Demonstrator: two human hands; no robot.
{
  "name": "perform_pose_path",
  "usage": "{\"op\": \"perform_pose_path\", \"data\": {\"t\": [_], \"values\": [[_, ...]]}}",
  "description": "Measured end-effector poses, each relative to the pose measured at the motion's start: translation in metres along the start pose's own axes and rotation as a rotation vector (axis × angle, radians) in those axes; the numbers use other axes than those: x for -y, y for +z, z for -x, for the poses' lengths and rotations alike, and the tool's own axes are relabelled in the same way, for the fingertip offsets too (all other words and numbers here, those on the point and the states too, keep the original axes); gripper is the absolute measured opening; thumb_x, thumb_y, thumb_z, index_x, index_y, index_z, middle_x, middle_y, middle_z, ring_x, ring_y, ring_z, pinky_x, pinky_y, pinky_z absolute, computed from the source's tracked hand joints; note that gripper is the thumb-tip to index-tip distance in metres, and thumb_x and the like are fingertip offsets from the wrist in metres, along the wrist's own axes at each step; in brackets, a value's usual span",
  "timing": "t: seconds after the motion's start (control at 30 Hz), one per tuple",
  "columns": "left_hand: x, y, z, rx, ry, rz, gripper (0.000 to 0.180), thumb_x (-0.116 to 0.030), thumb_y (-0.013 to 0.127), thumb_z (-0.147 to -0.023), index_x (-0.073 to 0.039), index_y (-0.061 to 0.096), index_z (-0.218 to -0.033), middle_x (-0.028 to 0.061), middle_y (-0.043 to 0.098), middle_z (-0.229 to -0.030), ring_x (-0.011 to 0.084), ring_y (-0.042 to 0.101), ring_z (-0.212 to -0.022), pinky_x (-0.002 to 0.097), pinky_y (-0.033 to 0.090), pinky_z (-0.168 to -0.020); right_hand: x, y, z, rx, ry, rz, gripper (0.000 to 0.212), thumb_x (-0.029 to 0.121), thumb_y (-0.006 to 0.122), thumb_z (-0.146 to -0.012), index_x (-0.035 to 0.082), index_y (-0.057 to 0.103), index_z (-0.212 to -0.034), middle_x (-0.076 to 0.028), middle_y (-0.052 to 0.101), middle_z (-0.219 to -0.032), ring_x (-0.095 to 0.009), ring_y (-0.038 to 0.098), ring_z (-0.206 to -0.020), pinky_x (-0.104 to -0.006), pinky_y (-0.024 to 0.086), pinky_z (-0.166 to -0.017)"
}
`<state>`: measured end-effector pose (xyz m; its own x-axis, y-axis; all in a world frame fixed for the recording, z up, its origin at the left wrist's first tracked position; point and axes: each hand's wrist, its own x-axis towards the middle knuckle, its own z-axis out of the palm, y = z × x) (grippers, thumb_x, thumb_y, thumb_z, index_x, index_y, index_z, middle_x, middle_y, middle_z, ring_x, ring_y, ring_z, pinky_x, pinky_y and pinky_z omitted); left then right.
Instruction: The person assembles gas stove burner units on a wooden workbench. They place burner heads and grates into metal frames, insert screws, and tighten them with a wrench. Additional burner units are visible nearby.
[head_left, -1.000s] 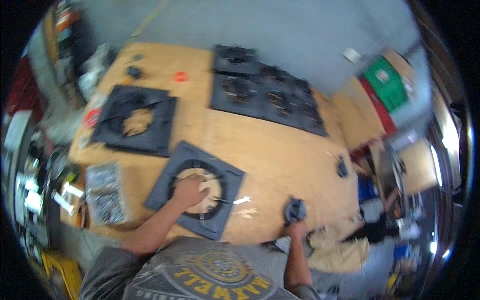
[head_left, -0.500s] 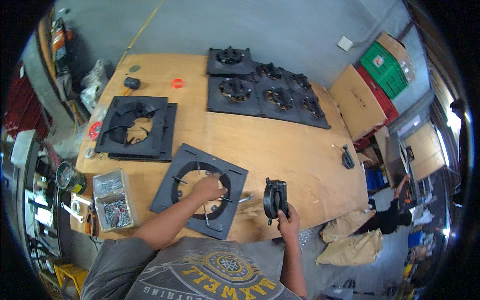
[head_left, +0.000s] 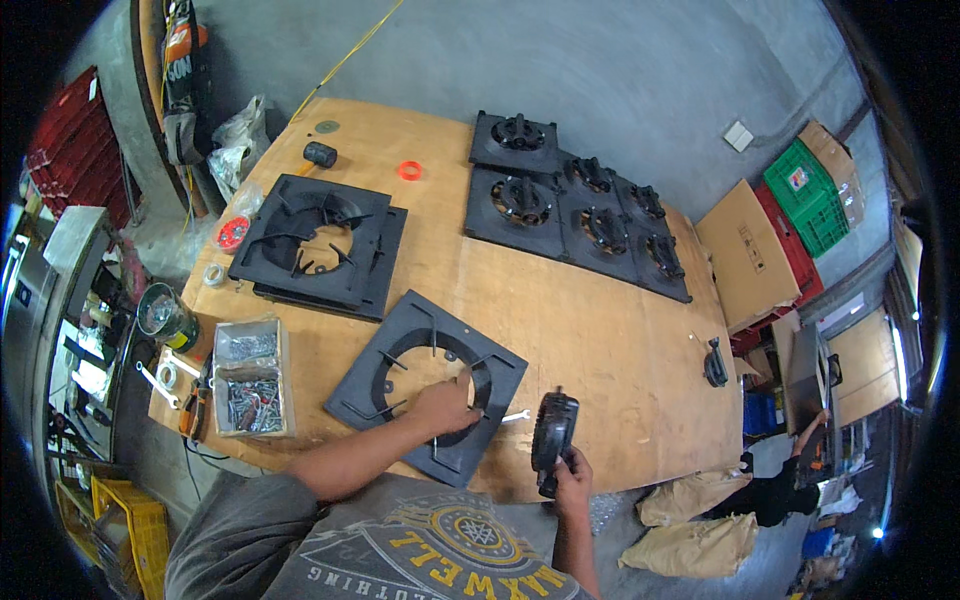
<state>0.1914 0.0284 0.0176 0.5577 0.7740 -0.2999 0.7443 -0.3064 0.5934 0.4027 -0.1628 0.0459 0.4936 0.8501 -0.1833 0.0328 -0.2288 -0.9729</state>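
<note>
A black square frame (head_left: 365,362) with a round opening and thin prongs lies turned on the table in front of me. My left hand (head_left: 447,407) reaches over it, fingers curled onto the inner ring at the right side of the opening. Just off the frame's right edge, part of a wrench (head_left: 516,416) shows. In my right hand (head_left: 573,480) is a round black part (head_left: 553,436) with a ribbed rim, held up nearly edge-on by its lower side near the table's front edge.
Stacked frames (head_left: 318,240) lie at left, behind a box of screws (head_left: 250,400), pliers (head_left: 195,405) and a can (head_left: 167,318). A mallet (head_left: 320,154) and orange tape ring (head_left: 410,171) lie further back. Several assembled units (head_left: 603,228) fill the back right, near a cardboard box (head_left: 745,255).
My view has swung left, shifting the table rightward in the picture. The round black part has turned more edge-on in my right hand. My left hand stays at the frame's ring.
</note>
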Motion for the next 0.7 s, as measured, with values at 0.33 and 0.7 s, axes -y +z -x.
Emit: {"op": "perform_pose_path", "data": {"t": [0.33, 0.7], "values": [[-0.003, 0.022, -0.018, 0.144, 0.280, -0.274, 0.056, -0.045, 0.062, -0.090, 0.000, 0.053, -0.122, 0.0246, 0.068, -0.099, 0.0393, 0.068, -0.090, 0.0499, 0.054, -0.077, 0.055, 0.006, 0.005, -0.076, -0.251, -0.837, 0.042, 0.032, 0.052, -0.097, 0.005, 0.054, -0.130, -0.013, 0.062, -0.121, -0.028, 0.062, -0.107, -0.0455, 0.051, -0.094], [-0.004, -0.092, -0.009, -0.160, 0.451, 0.371, 0.056, -0.041, 0.050, -0.101, -0.013, 0.039, -0.149, 0.0234, 0.068, -0.103, 0.0377, 0.067, -0.094, 0.0442, 0.051, -0.088, 0.011, -0.018, 0.029, -0.015, -0.218, -0.672, 0.048, 0.025, 0.054, -0.098, 0.006, 0.045, -0.141, -0.011, 0.054, -0.137, -0.026, 0.057, -0.119, -0.0448, 0.049, -0.100]]}}
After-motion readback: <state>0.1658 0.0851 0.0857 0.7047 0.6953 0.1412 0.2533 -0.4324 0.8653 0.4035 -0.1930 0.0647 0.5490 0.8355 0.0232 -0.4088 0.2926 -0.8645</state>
